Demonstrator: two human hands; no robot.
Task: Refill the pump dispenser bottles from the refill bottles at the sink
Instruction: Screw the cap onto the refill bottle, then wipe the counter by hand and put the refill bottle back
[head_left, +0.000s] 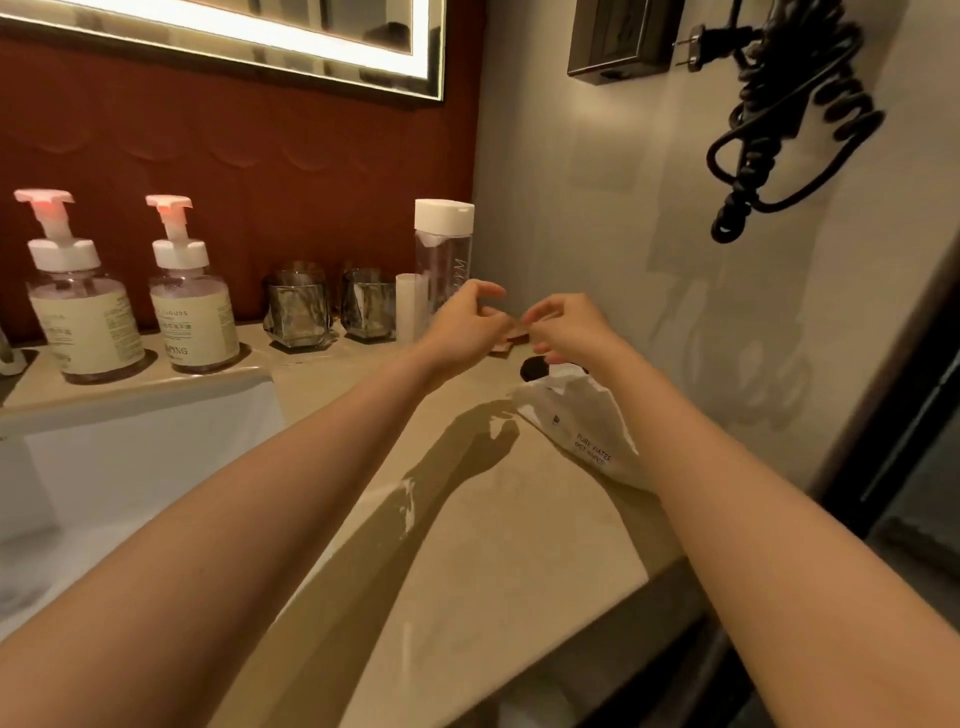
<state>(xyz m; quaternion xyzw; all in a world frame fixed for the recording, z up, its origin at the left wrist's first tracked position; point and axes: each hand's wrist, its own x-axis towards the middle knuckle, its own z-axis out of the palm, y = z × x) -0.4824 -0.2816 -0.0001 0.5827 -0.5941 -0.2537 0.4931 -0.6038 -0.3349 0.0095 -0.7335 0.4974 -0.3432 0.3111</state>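
Observation:
Two pump dispenser bottles with cream labels and white pumps stand at the back left of the counter, one (83, 312) further left and the other (193, 306) beside it. A tall clear bottle with a white cap (443, 254) stands at the back by the wall corner. Just in front of it my left hand (467, 325) and my right hand (563, 327) meet above the counter, and both pinch a small brown sachet (517, 323) between their fingertips. Their shadow falls on the beige counter (467, 519).
Two dark glass tumblers (298, 312) (368, 306) stand between the pump bottles and the tall bottle. A white wet-wipes pack (582, 426) lies under my right forearm. The white sink basin (130, 457) is at the left. A coiled black cord (779, 119) hangs on the right wall.

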